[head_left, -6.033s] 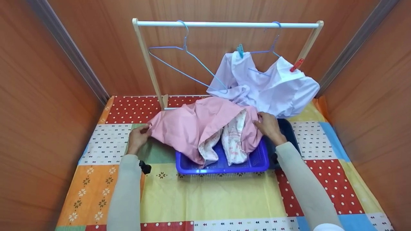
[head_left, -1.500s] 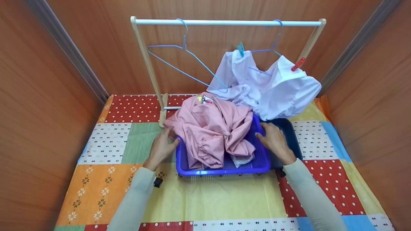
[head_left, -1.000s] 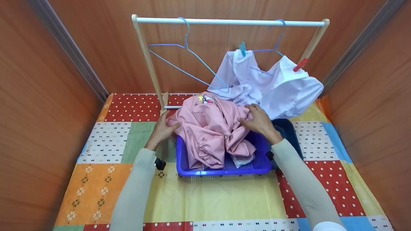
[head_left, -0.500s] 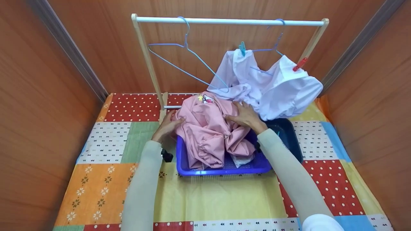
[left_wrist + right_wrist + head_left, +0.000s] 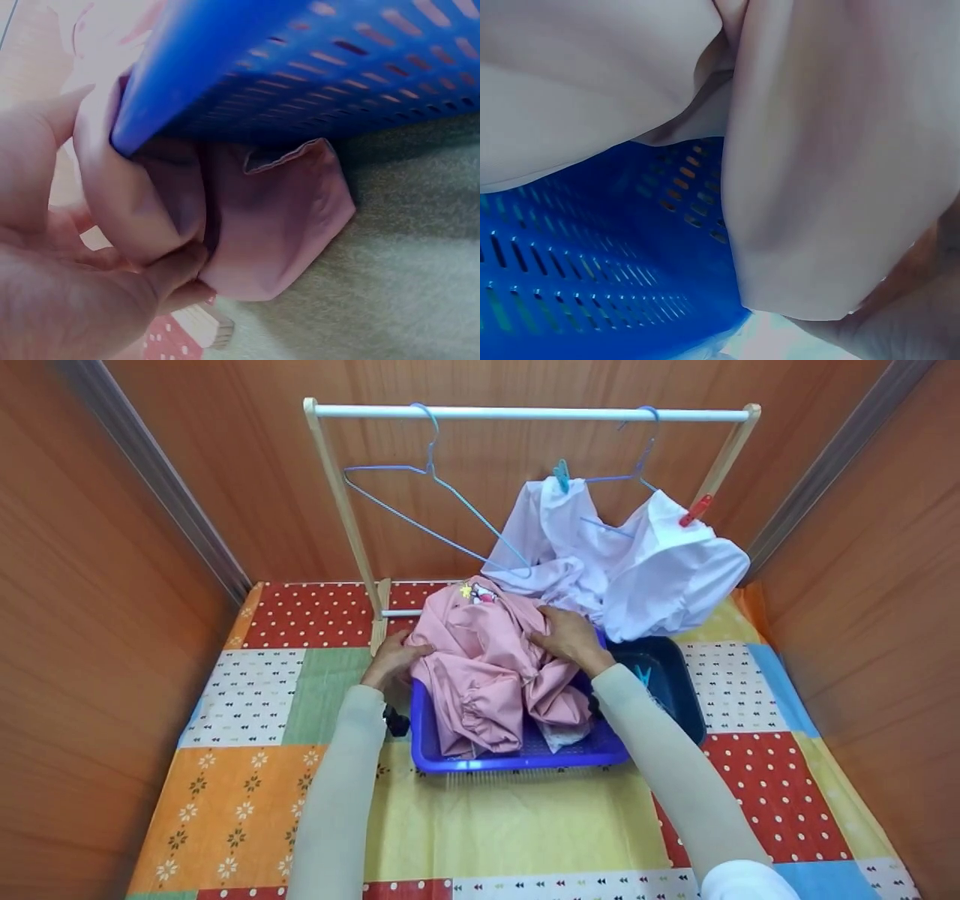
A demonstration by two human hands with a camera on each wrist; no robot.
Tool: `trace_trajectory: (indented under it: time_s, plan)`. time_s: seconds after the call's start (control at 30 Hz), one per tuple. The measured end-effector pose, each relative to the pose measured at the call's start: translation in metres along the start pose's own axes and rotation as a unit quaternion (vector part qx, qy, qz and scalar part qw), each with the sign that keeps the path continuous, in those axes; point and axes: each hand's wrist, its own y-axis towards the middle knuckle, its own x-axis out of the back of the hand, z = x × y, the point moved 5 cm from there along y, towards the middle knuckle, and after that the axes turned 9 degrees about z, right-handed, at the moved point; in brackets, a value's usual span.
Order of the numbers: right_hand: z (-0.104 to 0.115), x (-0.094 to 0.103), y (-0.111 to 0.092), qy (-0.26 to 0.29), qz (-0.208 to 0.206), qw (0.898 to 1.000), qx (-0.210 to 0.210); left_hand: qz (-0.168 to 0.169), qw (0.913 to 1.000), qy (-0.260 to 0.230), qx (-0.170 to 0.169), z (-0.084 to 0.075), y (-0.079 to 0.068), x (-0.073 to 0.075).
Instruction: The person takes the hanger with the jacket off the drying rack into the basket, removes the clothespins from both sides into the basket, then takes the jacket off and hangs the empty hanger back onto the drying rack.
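A pink garment with a gathered cuff and a small cartoon print lies bunched over the blue basket. At its left side my left hand holds a fold; the left wrist view shows the thumb and fingers around cloth that hangs over the basket rim. My right hand grips the garment's upper right part, thumb on top, fingertips hidden in the cloth. In the right wrist view, pink cloth covers most of that hand.
Behind stands a clothes rack with a bare blue hanger on the left. A white garment hangs on the right, held by a teal clothespin and a red clothespin. A dark tray with a teal clothespin is beside the basket.
Earlier the garment was spread wide between both hands; now it is bunched, print showing. The right hand moved from the basket's right rim left onto the garment; the left hand moved in onto its left side.
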Motion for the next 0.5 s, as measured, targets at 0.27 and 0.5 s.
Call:
trace_trajectory:
  time_s: [0.27, 0.5]
  plan:
    - [0.0, 0.009, -0.003, 0.013, -0.08, 0.995, 0.055, -0.108, 0.9886, 0.094, -0.046, -0.02, -0.008, 0.006]
    - [-0.008, 0.022, -0.006, 0.028, -0.155, 0.987, 0.044, -0.176, 0.9715, 0.133, -0.087, -0.033, -0.017, 0.011]
